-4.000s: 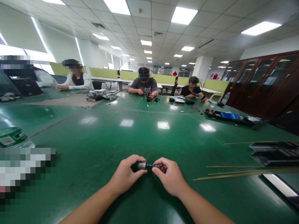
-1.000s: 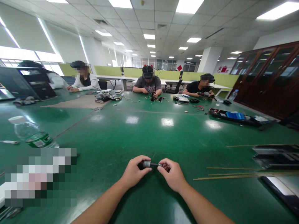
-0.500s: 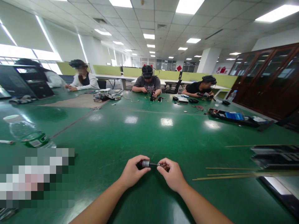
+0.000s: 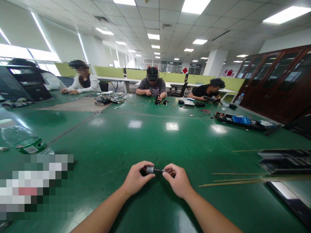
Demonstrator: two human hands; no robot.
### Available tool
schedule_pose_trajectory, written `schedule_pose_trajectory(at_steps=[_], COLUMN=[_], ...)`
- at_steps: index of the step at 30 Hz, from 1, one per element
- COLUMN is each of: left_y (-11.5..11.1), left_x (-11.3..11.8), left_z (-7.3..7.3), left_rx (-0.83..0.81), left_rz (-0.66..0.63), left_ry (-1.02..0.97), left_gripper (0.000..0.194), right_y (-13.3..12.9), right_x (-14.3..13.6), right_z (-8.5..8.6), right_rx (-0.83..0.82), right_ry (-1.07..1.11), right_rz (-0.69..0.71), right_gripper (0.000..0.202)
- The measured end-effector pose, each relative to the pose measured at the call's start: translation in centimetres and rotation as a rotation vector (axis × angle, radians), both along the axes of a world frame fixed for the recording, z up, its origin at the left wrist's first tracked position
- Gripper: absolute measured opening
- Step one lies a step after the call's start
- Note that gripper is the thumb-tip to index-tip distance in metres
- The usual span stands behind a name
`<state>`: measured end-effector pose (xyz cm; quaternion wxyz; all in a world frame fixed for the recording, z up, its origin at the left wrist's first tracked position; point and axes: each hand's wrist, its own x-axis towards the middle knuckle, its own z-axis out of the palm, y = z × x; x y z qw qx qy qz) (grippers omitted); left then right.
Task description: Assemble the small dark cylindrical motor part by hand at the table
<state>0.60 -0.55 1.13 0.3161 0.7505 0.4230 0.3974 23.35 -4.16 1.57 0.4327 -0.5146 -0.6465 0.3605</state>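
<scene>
My left hand [image 4: 136, 178] is closed round a dark cylindrical tool [image 4: 150, 170] with a grey metal collar, its thin shaft pointing right. At the tip of that shaft, my right hand [image 4: 177, 180] pinches a small metallic piece [image 4: 166, 171], largely hidden by the fingers. Both hands are above the near middle of the green table [image 4: 155, 139], with a short stretch of the shaft showing between them.
A clear bottle [image 4: 31, 145] lies at the left, behind a pixelated patch. Thin sticks [image 4: 230, 181] and dark trays [image 4: 284, 163] are at the right. Several people sit across the table, near a black tray [image 4: 239, 120] and small parts.
The view has shifted slightly, so the background sits a little further left. Both hands keep nearly the same pose and hold on the tool and small piece.
</scene>
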Motion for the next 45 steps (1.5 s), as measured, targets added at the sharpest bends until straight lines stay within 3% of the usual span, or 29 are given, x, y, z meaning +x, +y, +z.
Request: schedule_pose_trajectory(at_steps=[45], left_y=[-0.18], left_x=[0.53], left_z=[-0.08], left_rx=[-0.013], left_rz=[0.008], left_ry=[0.016], left_gripper=[0.029], right_y=[0.06], right_x=[0.80], right_z=[-0.75], right_rx=[-0.016], right_ry=[0.048], right_rz=[-0.041], right_gripper=[0.009])
